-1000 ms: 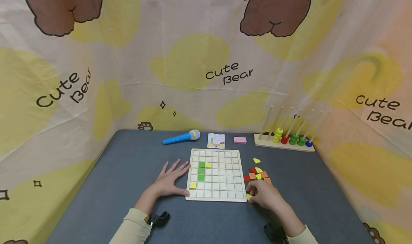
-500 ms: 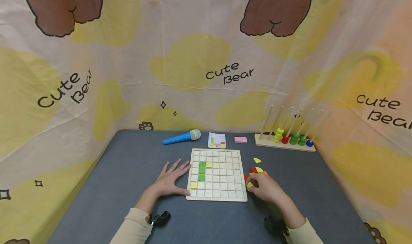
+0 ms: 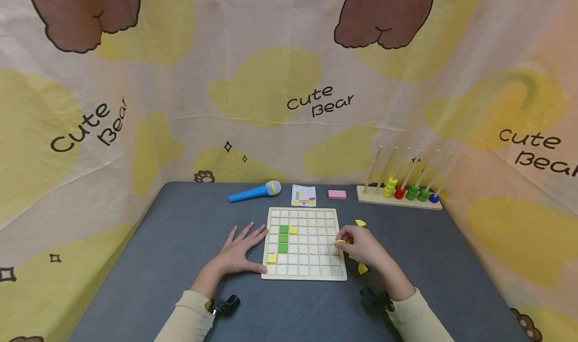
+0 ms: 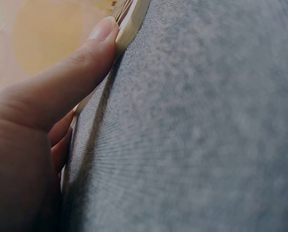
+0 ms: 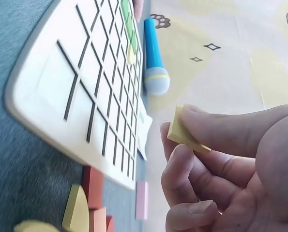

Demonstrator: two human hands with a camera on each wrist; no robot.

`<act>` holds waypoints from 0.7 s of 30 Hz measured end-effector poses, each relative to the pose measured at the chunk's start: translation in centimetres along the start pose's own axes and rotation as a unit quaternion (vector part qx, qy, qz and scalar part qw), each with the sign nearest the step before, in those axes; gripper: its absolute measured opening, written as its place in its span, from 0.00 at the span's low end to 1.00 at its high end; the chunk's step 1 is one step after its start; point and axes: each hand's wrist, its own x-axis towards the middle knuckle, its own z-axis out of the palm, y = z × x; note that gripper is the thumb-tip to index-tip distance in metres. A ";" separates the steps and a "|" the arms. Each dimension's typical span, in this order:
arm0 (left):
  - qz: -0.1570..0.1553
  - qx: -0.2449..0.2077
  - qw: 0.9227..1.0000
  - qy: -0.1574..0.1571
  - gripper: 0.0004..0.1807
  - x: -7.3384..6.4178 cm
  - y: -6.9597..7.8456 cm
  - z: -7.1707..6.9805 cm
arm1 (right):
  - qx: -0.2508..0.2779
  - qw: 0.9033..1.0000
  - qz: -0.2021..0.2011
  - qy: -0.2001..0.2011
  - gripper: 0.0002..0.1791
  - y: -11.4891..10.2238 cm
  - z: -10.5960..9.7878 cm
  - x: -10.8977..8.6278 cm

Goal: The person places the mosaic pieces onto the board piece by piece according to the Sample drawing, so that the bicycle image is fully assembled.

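A white board with a wooden frame and a grid of square cells (image 3: 316, 251) lies on the table. Green square tiles (image 3: 283, 238) stand in one column, with a yellow tile (image 3: 293, 229) beside the top one and another yellow tile (image 3: 272, 258) lower left. My left hand (image 3: 235, 257) is spread at the board's left edge; its thumb (image 4: 85, 53) rests on the frame corner. Over the board's right edge, my right hand (image 3: 367, 246) pinches a yellow tile (image 5: 177, 131) between thumb and fingers, raised above the board.
Loose red (image 5: 93, 186) and yellow tiles (image 5: 76, 208) lie right of the board, partly hidden by my right hand. Behind are a blue toy microphone (image 3: 253, 192), a pattern card (image 3: 304, 195), a pink block (image 3: 336, 194) and a bead counting rack with upright pegs (image 3: 367, 191).
My right hand has moved from the loose tiles up and left to the board's right edge, carrying the yellow tile. The left hand has stayed at the board's left edge.
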 end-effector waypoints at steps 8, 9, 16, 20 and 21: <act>-0.012 0.001 1.000 -0.004 0.62 0.0 0.0 0.1 | 0.026 0.999 -0.041 0.005 0.09 -1.1 0.7 1.2; -0.013 0.003 1.000 -0.005 0.62 0.0 -0.1 0.1 | 0.030 0.999 -0.040 0.011 0.09 -1.2 0.9 1.3; -0.009 0.007 1.000 -0.002 0.63 0.1 -0.2 0.4 | 0.048 0.998 -0.035 0.022 0.07 -2.3 1.9 2.1; -0.009 0.004 1.000 0.003 0.63 0.1 -0.3 0.4 | 0.047 0.998 -0.051 0.013 0.05 -2.6 2.7 2.8; -0.008 0.003 1.000 0.004 0.63 0.1 -0.3 0.4 | 0.049 0.997 -0.055 0.012 0.05 -2.7 2.9 2.9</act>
